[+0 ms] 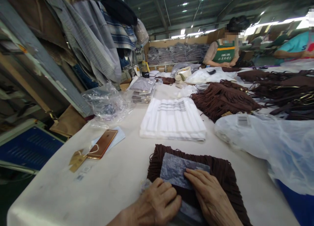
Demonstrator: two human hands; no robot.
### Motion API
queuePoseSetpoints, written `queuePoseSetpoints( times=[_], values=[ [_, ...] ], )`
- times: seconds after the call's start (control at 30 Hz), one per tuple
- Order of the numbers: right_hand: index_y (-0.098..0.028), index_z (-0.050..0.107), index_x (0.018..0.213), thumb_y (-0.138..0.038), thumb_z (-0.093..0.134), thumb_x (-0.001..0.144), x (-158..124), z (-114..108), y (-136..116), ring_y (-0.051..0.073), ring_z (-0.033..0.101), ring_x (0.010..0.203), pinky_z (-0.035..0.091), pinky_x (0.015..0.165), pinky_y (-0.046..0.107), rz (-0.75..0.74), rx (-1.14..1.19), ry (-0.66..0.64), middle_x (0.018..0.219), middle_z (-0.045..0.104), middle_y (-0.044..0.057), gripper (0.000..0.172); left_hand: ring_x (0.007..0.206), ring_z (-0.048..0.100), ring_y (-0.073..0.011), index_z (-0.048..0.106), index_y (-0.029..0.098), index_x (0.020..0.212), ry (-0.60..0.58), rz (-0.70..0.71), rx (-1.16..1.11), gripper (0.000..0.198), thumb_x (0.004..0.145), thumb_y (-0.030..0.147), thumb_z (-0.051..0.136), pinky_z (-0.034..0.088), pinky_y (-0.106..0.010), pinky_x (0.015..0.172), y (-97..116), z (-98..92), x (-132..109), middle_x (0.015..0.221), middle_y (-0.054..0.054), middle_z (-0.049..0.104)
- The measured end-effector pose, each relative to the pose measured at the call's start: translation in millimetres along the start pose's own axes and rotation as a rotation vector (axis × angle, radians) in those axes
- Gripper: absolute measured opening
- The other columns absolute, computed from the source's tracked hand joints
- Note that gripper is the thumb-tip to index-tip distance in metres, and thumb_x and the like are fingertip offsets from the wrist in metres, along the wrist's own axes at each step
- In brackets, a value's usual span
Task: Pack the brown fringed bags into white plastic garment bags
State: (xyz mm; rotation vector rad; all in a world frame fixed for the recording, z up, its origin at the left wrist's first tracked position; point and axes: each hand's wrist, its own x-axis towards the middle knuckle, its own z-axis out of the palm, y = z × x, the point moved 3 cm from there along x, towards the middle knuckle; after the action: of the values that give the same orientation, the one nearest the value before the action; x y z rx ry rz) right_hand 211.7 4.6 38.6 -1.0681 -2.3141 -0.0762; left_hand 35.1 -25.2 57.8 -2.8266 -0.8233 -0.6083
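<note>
A brown fringed fabric piece (pixel 218 173) lies at the near edge of the white table (pixel 117 177). On top of it rests a grey translucent sheet (pixel 175 168). My left hand (pixel 157 203) sits on the sheet's near left part with its fingers curled and pressed down. My right hand (pixel 208 195) lies flat on the sheet's right side, fingers stretched toward its far corner. Neither hand lifts anything.
A stack of white plastic bags (pixel 173 119) lies ahead, a gold phone (pixel 103 143) and paper tags (pixel 77 160) to the left. Brown fringed pieces (pixel 222 100) pile up at right, beside a large plastic bag (pixel 274 144). A person in a green apron (pixel 224 52) works at the far end.
</note>
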Motion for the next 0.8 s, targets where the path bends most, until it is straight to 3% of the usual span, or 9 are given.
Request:
queuePoseSetpoints(
  times=[0.13, 0.23, 0.3, 0.47, 0.57, 0.67, 0.8],
  values=[
    [-0.021, 0.061, 0.111, -0.006, 0.037, 0.08, 1, -2, 5, 0.015, 0.063, 0.096, 0.052, 0.079, 0.029, 0.082, 0.134, -0.046, 0.106, 0.069, 0.003, 0.042, 0.062, 0.049, -0.0145, 0.056, 0.011, 0.088, 0.229, 0.001, -0.062, 0.023, 0.088, 0.008, 0.034, 0.041, -0.027, 0.055, 1, -1.9, -4, 0.063, -0.003, 0.053],
    [-0.02, 0.055, 0.119, -0.01, 0.036, 0.083, -3, 3, 11, 0.015, 0.065, 0.091, 0.054, 0.076, 0.027, 0.177, 0.218, 0.01, 0.101, 0.069, 0.005, 0.042, 0.071, 0.052, -0.0151, 0.055, 0.01, 0.102, 0.333, -0.253, -0.139, 0.022, 0.087, 0.005, 0.041, 0.047, -0.027, 0.063, -13, -8.2, 2, 0.077, -0.006, 0.058],
    [-0.019, 0.052, 0.121, -0.013, 0.037, 0.086, -8, 5, 13, 0.014, 0.065, 0.09, 0.055, 0.076, 0.025, 0.205, 0.245, 0.065, 0.1, 0.069, 0.005, 0.039, 0.08, 0.055, -0.017, 0.055, 0.01, 0.107, 0.338, -0.369, -0.053, 0.024, 0.088, 0.007, 0.041, 0.049, -0.029, 0.07, -21, -5.9, 9, 0.086, -0.009, 0.061],
    [-0.018, 0.047, 0.122, -0.016, 0.041, 0.088, -18, -5, 14, 0.014, 0.064, 0.097, 0.052, 0.085, 0.026, 0.307, 0.179, 0.177, 0.106, 0.067, 0.007, 0.034, 0.103, 0.056, -0.0233, 0.055, 0.01, 0.115, 0.078, -0.208, 0.189, 0.039, 0.092, 0.012, 0.024, 0.049, -0.037, 0.084, -24, 24.4, 18, 0.11, -0.01, 0.064],
    [-0.017, 0.051, 0.122, -0.015, 0.047, 0.085, -12, -16, 5, 0.02, 0.058, 0.109, 0.048, 0.093, 0.034, 0.161, -0.025, 0.282, 0.116, 0.063, 0.01, 0.037, 0.107, 0.056, -0.0246, 0.053, 0.009, 0.12, 0.001, -0.171, 0.221, 0.041, 0.089, 0.011, 0.026, 0.049, -0.039, 0.085, -23, 32.6, 15, 0.116, -0.012, 0.063],
    [-0.012, 0.056, 0.118, -0.02, 0.048, 0.085, -4, -9, -7, 0.024, 0.055, 0.114, 0.049, 0.092, 0.037, -0.021, -0.202, 0.235, 0.119, 0.063, 0.011, 0.035, 0.113, 0.053, -0.0244, 0.052, 0.009, 0.122, 0.005, -0.127, 0.286, 0.039, 0.088, 0.013, 0.035, 0.045, -0.038, 0.092, -21, 29.4, 12, 0.121, -0.012, 0.06],
    [-0.01, 0.054, 0.121, -0.038, 0.048, 0.087, -3, 13, -11, 0.024, 0.05, 0.12, 0.05, 0.092, 0.038, 0.025, -0.251, 0.12, 0.127, 0.057, 0.009, 0.044, 0.117, 0.051, -0.0241, 0.049, 0.009, 0.128, 0.097, 0.033, 0.36, 0.045, 0.087, 0.028, 0.043, 0.037, -0.034, 0.101, -31, 36.8, 1, 0.125, -0.012, 0.058]
  ],
)
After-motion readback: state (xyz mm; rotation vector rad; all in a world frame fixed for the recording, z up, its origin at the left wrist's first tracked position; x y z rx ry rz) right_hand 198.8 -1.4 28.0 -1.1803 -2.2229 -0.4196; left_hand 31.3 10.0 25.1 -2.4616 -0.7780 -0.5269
